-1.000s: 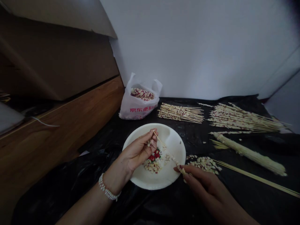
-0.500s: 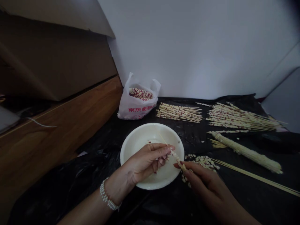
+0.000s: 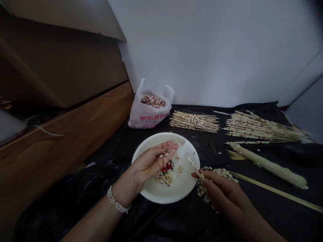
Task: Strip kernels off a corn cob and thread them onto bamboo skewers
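L hand (image 3: 148, 164): whitish beaded bracelet (image 3: 116, 202) round wrist, approx. several rows, sm. beads. R hand (image 3: 227, 193) & forearms (image 3: 94, 220) bare.

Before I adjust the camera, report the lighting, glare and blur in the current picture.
Head view: dim overall, with a soft paler patch on the white wall; head view: top right corner darkened; head view: faint sheen on the black plastic sheet; head view: the skewer looks partly smeared over the bowl.

The right grip (image 3: 224, 191) hides the near end of its skewer (image 3: 193, 164), and the bottom edge crops 2 forearms (image 3: 94, 216).
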Available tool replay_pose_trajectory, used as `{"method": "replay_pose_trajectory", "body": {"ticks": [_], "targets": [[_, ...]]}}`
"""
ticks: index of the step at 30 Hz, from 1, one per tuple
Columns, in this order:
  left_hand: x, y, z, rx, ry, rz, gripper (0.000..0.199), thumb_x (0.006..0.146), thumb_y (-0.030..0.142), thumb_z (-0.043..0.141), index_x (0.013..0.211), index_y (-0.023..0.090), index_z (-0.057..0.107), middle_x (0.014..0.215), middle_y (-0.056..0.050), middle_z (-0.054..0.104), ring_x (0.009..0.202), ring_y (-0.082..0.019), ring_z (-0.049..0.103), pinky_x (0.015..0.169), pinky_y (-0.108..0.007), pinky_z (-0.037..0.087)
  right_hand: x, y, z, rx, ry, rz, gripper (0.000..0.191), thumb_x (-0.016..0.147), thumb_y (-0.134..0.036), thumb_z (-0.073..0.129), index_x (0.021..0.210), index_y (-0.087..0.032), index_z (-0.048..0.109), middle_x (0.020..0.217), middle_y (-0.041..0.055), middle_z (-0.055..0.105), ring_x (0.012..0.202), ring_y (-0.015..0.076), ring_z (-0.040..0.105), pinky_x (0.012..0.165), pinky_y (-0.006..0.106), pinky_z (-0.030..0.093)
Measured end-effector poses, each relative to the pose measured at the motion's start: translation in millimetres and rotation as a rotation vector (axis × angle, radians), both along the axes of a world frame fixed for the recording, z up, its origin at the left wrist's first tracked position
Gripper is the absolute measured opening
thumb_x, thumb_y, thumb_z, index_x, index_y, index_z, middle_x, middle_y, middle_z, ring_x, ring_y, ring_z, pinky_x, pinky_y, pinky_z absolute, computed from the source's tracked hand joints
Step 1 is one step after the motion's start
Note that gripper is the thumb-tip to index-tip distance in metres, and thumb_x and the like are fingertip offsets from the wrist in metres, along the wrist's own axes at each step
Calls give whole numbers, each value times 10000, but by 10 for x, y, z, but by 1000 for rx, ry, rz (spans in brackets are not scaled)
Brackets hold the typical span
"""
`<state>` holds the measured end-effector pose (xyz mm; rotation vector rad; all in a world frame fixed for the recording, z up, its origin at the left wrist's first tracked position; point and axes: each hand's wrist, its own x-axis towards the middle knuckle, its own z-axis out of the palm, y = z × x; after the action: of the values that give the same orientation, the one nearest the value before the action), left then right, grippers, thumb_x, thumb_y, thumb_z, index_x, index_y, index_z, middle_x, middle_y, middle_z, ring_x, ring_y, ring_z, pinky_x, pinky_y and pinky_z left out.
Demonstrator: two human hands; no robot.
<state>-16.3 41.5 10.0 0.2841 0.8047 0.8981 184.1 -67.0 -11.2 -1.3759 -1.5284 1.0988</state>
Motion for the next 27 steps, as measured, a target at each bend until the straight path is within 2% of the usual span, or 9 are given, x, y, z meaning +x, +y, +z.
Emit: {"method": "replay_pose_trajectory", "body": {"ticks": [4, 10, 17, 21, 27], "targets": [[-22, 29, 10, -1, 35, 22, 208, 861, -14, 538, 999, 46, 682, 911, -132, 710, 736, -118, 687, 686, -170, 576, 12, -5, 29, 9, -5, 20, 363, 954, -437, 474, 1178, -271, 707, 1060, 48, 746, 926, 220, 678, 793, 287, 531], [-72, 64, 19, 31, 30, 59, 138, 861, 49, 600, 937, 83, 709, 722, -44, 649, 566, -66, 609, 554, -128, 535, 10, -15, 45, 43, -30, 24, 330, 947, -411, 492, 1133, -279, 731, 974, 36, 767, 825, 204, 696, 712, 270, 550], [-86, 65, 85, 34, 66, 142, 252, 836, -49, 561, 1028, 55, 687, 932, -115, 708, 755, -113, 695, 687, -166, 585, -15, -28, 42, 66, -35, 7, 323, 924, -443, 516, 1086, -289, 750, 1059, 54, 770, 909, 234, 715, 763, 308, 578], [-100, 71, 62, 52, 60, 140, 284, 824, -52, 577, 1041, 86, 697, 920, -99, 713, 755, -114, 697, 677, -166, 585, -10, -52, 1, 48, -48, -7, 321, 913, -443, 534, 1068, -274, 758, 1073, 67, 768, 947, 250, 715, 794, 333, 582], [-113, 87, 15, 71, 35, 153, 188, 822, -28, 606, 947, 73, 704, 833, -78, 697, 694, -97, 677, 651, -158, 573, -11, -71, 20, 0, -21, 60, 333, 938, -439, 506, 1128, -289, 735, 1109, 55, 756, 995, 235, 699, 815, 315, 571]]}}
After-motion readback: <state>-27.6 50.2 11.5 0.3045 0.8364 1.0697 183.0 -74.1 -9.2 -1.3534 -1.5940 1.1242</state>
